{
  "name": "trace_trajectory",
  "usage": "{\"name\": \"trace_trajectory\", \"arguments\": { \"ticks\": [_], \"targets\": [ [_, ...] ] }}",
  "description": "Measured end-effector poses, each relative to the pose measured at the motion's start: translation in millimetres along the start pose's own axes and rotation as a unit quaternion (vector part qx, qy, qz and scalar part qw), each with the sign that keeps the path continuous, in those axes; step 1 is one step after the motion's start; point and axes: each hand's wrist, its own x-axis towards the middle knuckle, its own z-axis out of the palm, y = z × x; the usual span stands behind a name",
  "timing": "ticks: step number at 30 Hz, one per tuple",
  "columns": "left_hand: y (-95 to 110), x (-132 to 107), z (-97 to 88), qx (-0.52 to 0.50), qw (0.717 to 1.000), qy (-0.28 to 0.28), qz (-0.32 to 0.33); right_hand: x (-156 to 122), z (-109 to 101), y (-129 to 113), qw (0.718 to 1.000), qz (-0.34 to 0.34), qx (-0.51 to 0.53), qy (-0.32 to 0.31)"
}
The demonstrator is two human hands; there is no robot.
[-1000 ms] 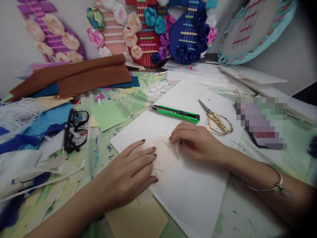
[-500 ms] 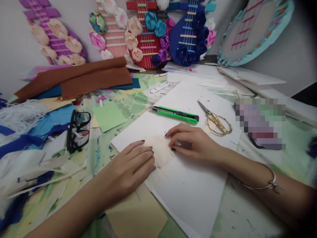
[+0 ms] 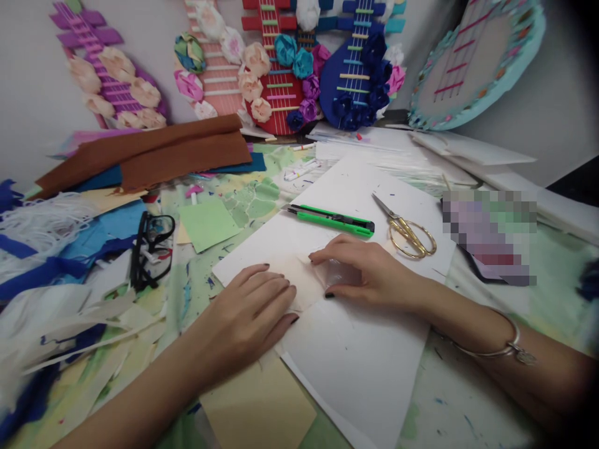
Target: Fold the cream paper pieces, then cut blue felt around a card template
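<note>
1. Clock is centring on the cream paper (image 3: 304, 280), 12 pointing away from the person. The paper is lying on a white sheet (image 3: 360, 362), which is resting on the bench (image 3: 444, 405).
2. Left hand (image 3: 250, 312) is coming in from 8 o'clock, palm down. Grip is lying flat: fingers extending side by side, fingertips touching the paper, thumb sitting a little apart.
3. Right hand (image 3: 381, 271) is sitting at 3 o'clock. Its fingers are curving, forefinger and thumb standing apart at the paper's right edge. Something translucent is showing between them. Can't tell whether that grip is pinching anything.
4. Green cutter (image 3: 327, 218) is lying on the white sheet at 1 o'clock, blade end pointing left. Gold-handled scissors (image 3: 405, 231) are lying at 2, tips pointing to 11.
5. Black glasses (image 3: 137, 255) are resting between 9 and 10, green paper square (image 3: 210, 224) is sitting at 10, tan sheet (image 3: 259, 402) is lying at 7.
6. Brown sheet (image 3: 182, 153) is lying between 10 and 11. Red (image 3: 281, 93) and blue (image 3: 333, 93) lute-shaped pieces are standing near 12, bearing flowers.
</note>
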Motion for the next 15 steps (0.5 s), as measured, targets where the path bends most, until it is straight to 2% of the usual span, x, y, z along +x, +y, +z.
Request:
{"name": "trace_trajectory", "arguments": {
  "ticks": [2,7,12,15],
  "targets": [
    [2.6,4.1,-1.0,-0.014,1.000,0.007,-0.020,-0.6,0.2,0.3,1.000,-0.014,-0.005,0.008],
    [8.7,0.9,-1.7,-0.091,0.994,-0.005,-0.055,-1.7,1.3,1.3,0.989,-0.115,-0.067,0.056],
    [8.8,-1.0,3.6,-0.115,0.989,0.028,-0.085,-5.2,4.7,0.5,0.991,-0.090,-0.084,0.060],
    [5.5,3.3,7.0,-0.061,0.997,0.034,-0.039,-6.3,8.9,-2.5,0.989,-0.101,-0.092,0.060]
  ]
}}
